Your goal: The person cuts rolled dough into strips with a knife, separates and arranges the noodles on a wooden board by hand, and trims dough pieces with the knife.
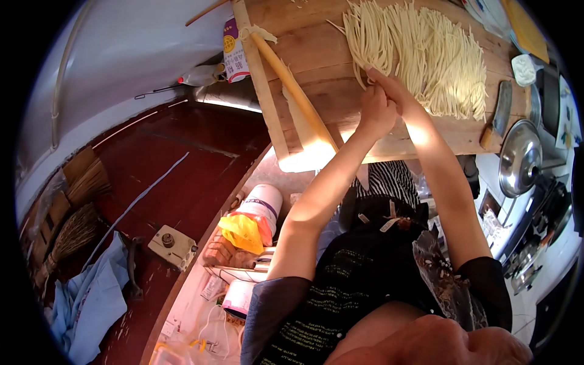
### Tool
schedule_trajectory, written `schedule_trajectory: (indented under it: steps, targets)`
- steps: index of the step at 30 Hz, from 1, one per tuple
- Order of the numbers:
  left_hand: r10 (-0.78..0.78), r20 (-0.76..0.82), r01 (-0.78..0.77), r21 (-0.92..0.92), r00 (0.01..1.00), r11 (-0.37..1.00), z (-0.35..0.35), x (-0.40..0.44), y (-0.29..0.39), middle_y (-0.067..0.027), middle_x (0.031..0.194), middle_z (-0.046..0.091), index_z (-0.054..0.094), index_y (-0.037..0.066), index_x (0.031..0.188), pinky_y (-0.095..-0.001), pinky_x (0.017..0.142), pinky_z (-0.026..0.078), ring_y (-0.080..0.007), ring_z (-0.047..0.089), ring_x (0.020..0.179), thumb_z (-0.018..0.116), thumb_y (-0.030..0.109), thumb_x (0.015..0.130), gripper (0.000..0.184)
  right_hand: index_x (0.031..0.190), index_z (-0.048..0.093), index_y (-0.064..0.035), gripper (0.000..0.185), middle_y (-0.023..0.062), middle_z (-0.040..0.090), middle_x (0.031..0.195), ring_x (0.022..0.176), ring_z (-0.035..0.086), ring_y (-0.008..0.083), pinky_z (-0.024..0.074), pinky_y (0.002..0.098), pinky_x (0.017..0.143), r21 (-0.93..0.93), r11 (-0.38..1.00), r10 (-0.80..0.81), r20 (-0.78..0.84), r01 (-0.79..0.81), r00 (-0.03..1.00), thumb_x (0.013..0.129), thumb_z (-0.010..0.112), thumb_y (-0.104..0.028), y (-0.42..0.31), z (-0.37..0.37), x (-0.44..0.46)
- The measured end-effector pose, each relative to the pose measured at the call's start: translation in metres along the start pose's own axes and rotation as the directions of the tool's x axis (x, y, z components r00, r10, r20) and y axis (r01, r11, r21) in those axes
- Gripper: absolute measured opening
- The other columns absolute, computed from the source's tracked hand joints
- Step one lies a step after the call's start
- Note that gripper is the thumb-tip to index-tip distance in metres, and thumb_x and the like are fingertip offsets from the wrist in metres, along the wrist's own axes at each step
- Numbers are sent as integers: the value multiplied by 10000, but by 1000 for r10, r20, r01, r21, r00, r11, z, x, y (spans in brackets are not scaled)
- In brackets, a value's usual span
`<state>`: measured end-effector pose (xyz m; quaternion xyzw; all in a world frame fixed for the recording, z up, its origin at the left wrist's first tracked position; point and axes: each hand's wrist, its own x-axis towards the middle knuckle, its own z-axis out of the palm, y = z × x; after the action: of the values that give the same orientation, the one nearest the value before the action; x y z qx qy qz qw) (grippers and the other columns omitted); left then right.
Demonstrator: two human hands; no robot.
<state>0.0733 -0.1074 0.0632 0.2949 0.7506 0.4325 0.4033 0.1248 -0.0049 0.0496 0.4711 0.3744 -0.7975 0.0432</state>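
When reading left-right off the arms, see the left hand (378, 112) just below and left of the right hand (398, 100), touching or nearly so. Placed both at the near-left end of the pale noodles (444, 61), over the worktop (316, 36). Lying flat, mostly beyond the fingers and off to the right. Running lengthwise away from the body, side by side in a broad band, with loose ends towards the near edge.

Nearest to the leftmost bunch: right hand, with fingers stretched out past the left one and tips at the loose ends. Looks narrow, not spread; can't tell whether pinching anything or just touching (contact too small to read). Left hand curled in close, fingers folded; can't see inside, so can't tell open from gripping either.

Off to the left, find a rolling pin (292, 91) slanting down towards the near edge, beside a wooden rail (263, 79) — well apart from both hands. Beyond the rail, a purple-and-white bag (235, 52). Right of the noodles, note a broad-bladed knife (502, 103) lying flat, handle towards the body, clear of both arms. Further right, a round metal lid (521, 158) just off the worktop's edge, plus a small white container (524, 70) near the far end of the blade. Strong sun patch on the right forearm — not on the fingertips.
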Motion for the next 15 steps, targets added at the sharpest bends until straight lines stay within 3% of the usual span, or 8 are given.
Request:
schedule_trajectory:
  steps: [2, 3, 5, 6, 8, 9, 12, 15]
  targets:
    - [290, -40, -267, 286, 956, 920, -5, -7, 1, -208, 853, 608, 553, -58, 948, -442, 748, 471, -376, 600, 835, 540, 110, 865, 188, 841, 629, -55, 217, 39, 590, 636, 550, 576, 137, 458, 288, 465, 89, 995, 58, -127, -47, 990, 891, 680, -260, -3, 2, 5]
    - [289, -36, -267, 287, 957, 920, -13, -7, -1, -208, 853, 608, 553, -58, 948, -442, 748, 471, -376, 600, 835, 540, 110, 865, 188, 841, 629, -55, 217, 39, 590, 636, 550, 576, 137, 458, 288, 465, 93, 995, 59, -128, -47, 990, 891, 680, -260, -6, 1, 3]
    - [136, -338, -90, 149, 931, 985, -27, -9, -5, -182, 891, 583, 551, -32, 934, -458, 746, 467, -374, 580, 849, 619, 180, 855, 236, 911, 619, 0, 175, 84, 635, 693, 602, 632, 165, 543, 316, 521, 162, 987, 40, -98, -24, 994, 882, 680, -162, -15, -4, -3]
    - [133, -338, -87, 148, 932, 985, -27, -4, -9, -182, 891, 583, 551, -32, 934, -458, 746, 467, -374, 580, 849, 619, 180, 855, 236, 911, 619, 0, 175, 84, 635, 693, 602, 632, 165, 543, 316, 521, 161, 987, 43, -98, -27, 994, 882, 680, -162, -21, -7, -7]
    - [25, -381, 95, 292, 924, 952, -26, 17, -23, -204, 993, 534, 543, -19, 945, -469, 835, 453, -373, 526, 996, 645, 221, 839, 281, 941, 605, 30, 198, 111, 653, 734, 597, 638, 179, 567, 342, 523, 59, 996, -65, -78, 70, 995, 895, 655, -156, -38, -13, -13]
    - [-28, -370, 182, 389, 929, 903, -21, 22, -21, -195, 988, 533, 544, -12, 935, -459, 808, 470, -362, 523, 1002, 667, 199, 806, 277, 927, 605, 27, 208, 107, 644, 719, 582, 630, 178, 543, 328, 503, 16, 996, -86, -79, 87, 993, 888, 666, -169, -45, -12, -18]
    - [27, -396, 199, 517, 918, 833, -9, 27, -23, -164, 982, 542, 562, 3, 911, -442, 780, 481, -348, 536, 982, 686, 188, 776, 260, 929, 606, 18, 230, 101, 638, 713, 554, 615, 177, 498, 315, 465, -122, 981, -168, -154, 150, 974, 875, 684, -192, -38, -12, -14]
    - [-59, -360, 218, 420, 931, 881, -11, 20, -22, -135, 971, 537, 573, 36, 851, -435, 798, 482, -351, 540, 991, 694, 215, 775, 229, 962, 616, 8, 268, 86, 636, 716, 575, 597, 163, 454, 307, 471, -314, 942, -165, -118, 121, 979, 852, 709, -218, -26, -12, -3]
